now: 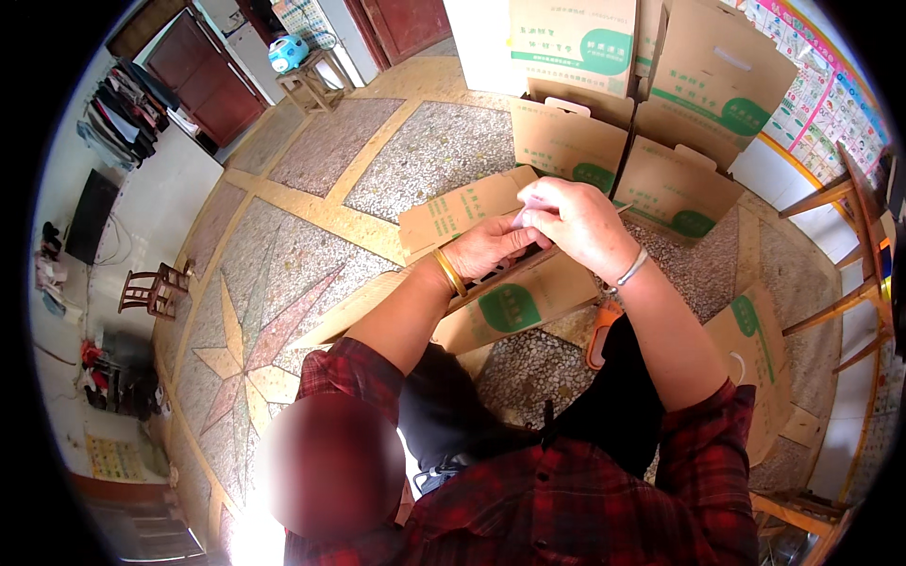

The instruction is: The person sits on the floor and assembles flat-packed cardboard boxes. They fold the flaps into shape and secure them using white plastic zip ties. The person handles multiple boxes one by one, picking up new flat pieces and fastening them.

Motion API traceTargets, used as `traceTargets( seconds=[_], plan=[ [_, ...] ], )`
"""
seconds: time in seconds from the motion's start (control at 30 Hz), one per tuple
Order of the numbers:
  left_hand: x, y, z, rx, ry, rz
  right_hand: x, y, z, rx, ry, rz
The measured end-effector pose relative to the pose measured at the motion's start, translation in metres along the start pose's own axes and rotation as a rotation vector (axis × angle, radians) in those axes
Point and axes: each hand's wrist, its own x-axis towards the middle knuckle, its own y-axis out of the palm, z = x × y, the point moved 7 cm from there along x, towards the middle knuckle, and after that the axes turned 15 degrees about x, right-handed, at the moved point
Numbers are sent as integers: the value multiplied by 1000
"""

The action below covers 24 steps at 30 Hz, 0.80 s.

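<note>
Both hands meet above an open cardboard box (514,304) on the floor in front of me. A small, thin pinkish-purple piece (531,209), too small to name, is pinched between them. My left hand (489,251), with a gold bangle at its wrist, is closed with its fingertips against my right hand. My right hand (576,224), wearing a silver bangle, is closed from above on the pinkish piece. The box's flaps stand spread outward. Dark and white contents show in part under my left hand; my hands and forearms hide the rest.
Several tall cardboard boxes (571,141) with green print stand open at the far right. A flattened carton (755,363) lies to my right, beside wooden chair legs (819,316). An orange slipper (601,332) is near the box. A small wooden chair (154,290) stands left.
</note>
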Motion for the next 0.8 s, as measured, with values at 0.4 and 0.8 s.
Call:
traceTargets(
  seconds=[0.4, 0.8],
  plan=[
    [11, -1, -5, -345, 69, -59, -13, -20, -4, 37, 42, -172],
    [-6, -34, 13, -279, 32, -80, -9, -36, 18, 1002, -249, -410]
  ],
)
